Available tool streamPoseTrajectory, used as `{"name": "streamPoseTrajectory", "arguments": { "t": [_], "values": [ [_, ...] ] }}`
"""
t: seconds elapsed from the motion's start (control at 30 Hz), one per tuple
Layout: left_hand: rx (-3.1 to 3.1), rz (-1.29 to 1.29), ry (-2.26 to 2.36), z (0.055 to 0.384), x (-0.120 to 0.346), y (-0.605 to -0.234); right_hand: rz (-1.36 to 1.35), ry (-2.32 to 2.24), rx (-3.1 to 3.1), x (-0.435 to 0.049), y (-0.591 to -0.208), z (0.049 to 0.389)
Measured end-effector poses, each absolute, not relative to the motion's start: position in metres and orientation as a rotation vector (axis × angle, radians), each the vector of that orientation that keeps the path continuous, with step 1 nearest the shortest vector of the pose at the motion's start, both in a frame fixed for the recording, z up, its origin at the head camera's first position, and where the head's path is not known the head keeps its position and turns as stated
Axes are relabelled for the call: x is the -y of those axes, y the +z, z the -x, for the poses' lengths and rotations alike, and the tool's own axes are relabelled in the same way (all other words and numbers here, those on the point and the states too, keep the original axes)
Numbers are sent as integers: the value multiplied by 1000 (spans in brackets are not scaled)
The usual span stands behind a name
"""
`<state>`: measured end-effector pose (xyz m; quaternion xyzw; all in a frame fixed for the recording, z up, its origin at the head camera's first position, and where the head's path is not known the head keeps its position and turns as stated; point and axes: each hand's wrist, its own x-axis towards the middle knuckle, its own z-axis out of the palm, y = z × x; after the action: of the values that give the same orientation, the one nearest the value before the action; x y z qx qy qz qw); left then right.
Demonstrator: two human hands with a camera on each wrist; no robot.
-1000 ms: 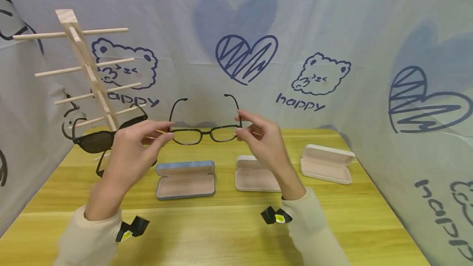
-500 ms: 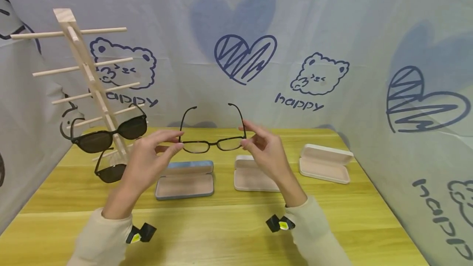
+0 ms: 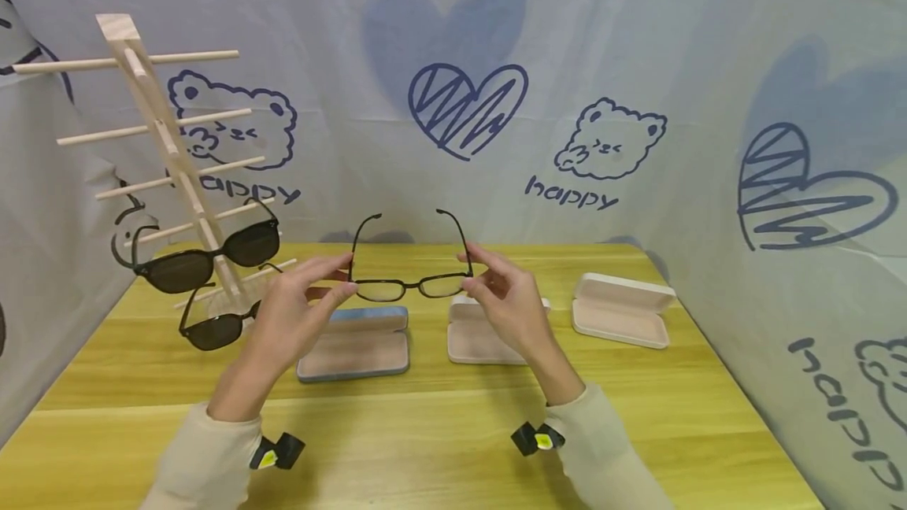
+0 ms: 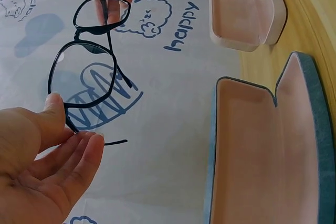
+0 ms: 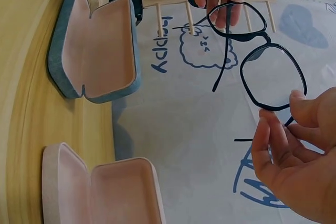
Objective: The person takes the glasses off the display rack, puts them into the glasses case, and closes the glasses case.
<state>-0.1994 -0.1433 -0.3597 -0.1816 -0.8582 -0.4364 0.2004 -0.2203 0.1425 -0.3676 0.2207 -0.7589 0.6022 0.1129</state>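
Black-framed clear eyeglasses (image 3: 406, 285) are held up between both hands, temples unfolded and pointing away from the body. My left hand (image 3: 298, 309) pinches the left hinge corner between thumb and fingers. At the opposite corner my right hand (image 3: 512, 301) pinches the frame the same way. In the left wrist view the thumb presses near the rim of the eyeglasses (image 4: 84, 74), fingers behind the temple. Below the left hand lies an open blue glasses case (image 3: 354, 354), pink inside. An open white case (image 3: 482, 341) is partly covered by the right hand.
A wooden display rack (image 3: 170, 140) with dowel pegs stands at the left, bearing black sunglasses (image 3: 207, 256) and lower sunglasses (image 3: 216, 330) partly behind the left hand. Another open white case (image 3: 621, 311) lies to the right. A printed curtain (image 3: 340, 101) hangs behind the wooden table (image 3: 425, 431).
Both hands have brought the eyeglasses lower and slightly right, away from the rack, over the cases. The left hand has uncovered more of the sunglasses on the rack. Both grips stay the same.
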Motion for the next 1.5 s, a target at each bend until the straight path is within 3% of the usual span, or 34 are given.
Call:
{"name": "streamPoseTrajectory", "arguments": {
  "t": [1.5],
  "values": [
    [2465,466,-1221,196,152,-363,-655,1625,2276,-132,-374,220]
  ]
}}
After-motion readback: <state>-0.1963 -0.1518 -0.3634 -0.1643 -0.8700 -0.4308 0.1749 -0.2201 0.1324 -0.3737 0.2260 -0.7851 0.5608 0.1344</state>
